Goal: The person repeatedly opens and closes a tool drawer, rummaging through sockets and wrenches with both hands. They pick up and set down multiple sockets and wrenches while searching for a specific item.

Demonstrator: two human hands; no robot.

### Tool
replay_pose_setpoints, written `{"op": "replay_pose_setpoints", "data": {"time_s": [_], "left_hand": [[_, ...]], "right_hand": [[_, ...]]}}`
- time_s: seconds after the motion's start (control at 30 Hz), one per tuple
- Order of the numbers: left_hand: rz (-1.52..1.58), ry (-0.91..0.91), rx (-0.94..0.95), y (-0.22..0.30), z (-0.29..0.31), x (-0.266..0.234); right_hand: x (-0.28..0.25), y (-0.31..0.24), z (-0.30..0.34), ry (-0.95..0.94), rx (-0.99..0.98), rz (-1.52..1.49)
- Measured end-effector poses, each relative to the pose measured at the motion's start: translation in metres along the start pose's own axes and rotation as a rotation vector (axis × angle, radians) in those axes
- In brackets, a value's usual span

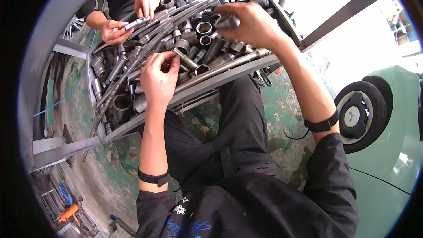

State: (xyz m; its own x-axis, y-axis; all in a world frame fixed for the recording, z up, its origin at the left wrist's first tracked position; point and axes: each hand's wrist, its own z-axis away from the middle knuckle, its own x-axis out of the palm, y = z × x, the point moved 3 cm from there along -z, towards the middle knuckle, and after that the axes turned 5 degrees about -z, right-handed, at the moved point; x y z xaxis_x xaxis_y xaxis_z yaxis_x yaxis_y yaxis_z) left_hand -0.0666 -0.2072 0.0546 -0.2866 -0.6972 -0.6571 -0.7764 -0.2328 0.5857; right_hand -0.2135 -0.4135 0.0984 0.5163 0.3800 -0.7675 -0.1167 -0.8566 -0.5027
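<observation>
A metal tray (194, 89) holds a dense heap of sockets, extension bars and wrench handles. Above its right part, my right hand (253, 24) is closed round a dark, thick socket (228, 22), slightly blurred by motion. My left hand (159, 77) reaches into the front middle of the heap, fingers curled together. Its fingertips meet the end of a long silver socket (187, 59); whether they grip it or something hidden under them, I cannot make out. Between my hands lie large open-ended sockets (204, 28). A long steel bar (220, 71) runs along the near edge.
Across the tray, another person's hands (115, 31) hold a silver socket piece (137, 23). A grey metal frame (66, 150) surrounds the tray. To the right stands a pale green car (383, 185) with a spare wheel (356, 115). An orange tool (68, 213) lies lower left.
</observation>
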Motion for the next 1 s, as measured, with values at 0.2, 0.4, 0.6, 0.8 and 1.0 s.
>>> {"op": "replay_pose_setpoints", "data": {"time_s": [0.2,0.4,0.6,0.8,1.0], "left_hand": [[-0.083,-0.032,0.004,0.001,0.001,0.002],[-0.054,-0.038,-0.035,0.002,0.001,0.001],[-0.037,-0.04,-0.038,0.001,0.001,0.003],[-0.022,-0.028,-0.025,0.002,0.001,0.002],[-0.018,-0.025,-0.029,0.001,0.001,0.002]], "right_hand": [[0.01,0.041,-0.044,0.043,0.088,0.201],[0.029,0.028,-0.05,-0.145,-0.005,0.503],[0.043,0.002,-0.029,-0.381,-0.053,0.139],[0.068,-0.008,-0.019,-0.42,-0.093,0.397],[0.063,-0.009,-0.024,-0.308,-0.015,0.226]]}}
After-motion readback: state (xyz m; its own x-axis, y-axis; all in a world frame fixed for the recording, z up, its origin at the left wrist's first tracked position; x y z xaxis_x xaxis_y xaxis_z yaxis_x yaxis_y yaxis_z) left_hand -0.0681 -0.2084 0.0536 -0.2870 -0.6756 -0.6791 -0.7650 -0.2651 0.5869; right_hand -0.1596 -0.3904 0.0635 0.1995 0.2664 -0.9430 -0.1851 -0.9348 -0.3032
